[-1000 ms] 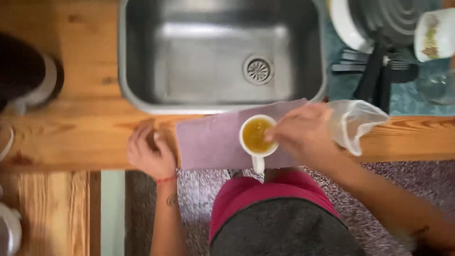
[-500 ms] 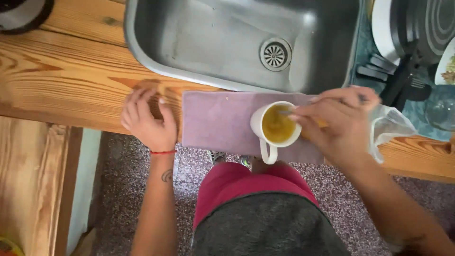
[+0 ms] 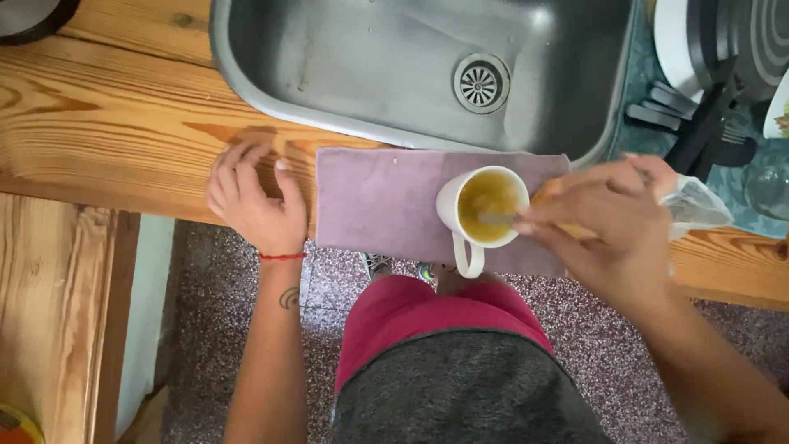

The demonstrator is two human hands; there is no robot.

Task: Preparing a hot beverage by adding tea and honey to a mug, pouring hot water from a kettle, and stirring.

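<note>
A white mug [image 3: 451, 205] holding a yellow liquid stands on a purple cloth [image 3: 378, 201] at the counter's front edge, its handle pointing toward me. My right hand [image 3: 612, 226] grips a utensil [image 3: 496, 219] whose metal end dips into the liquid. Most of the utensil's handle is hidden in my fingers. My left hand [image 3: 251, 201] rests flat on the wooden counter [image 3: 107, 123], fingers spread, just left of the cloth and holding nothing.
A steel sink [image 3: 370, 66] with a round drain [image 3: 481, 82] lies right behind the cloth. A clear plastic bag [image 3: 699, 205] lies by my right hand. Plates and dark utensils [image 3: 715, 74] sit at the far right, with a glass [image 3: 768, 189] below them.
My right hand has shifted a little over the mug, with the utensil moving in the liquid. My left hand stays flat on the counter. The view has drifted.
</note>
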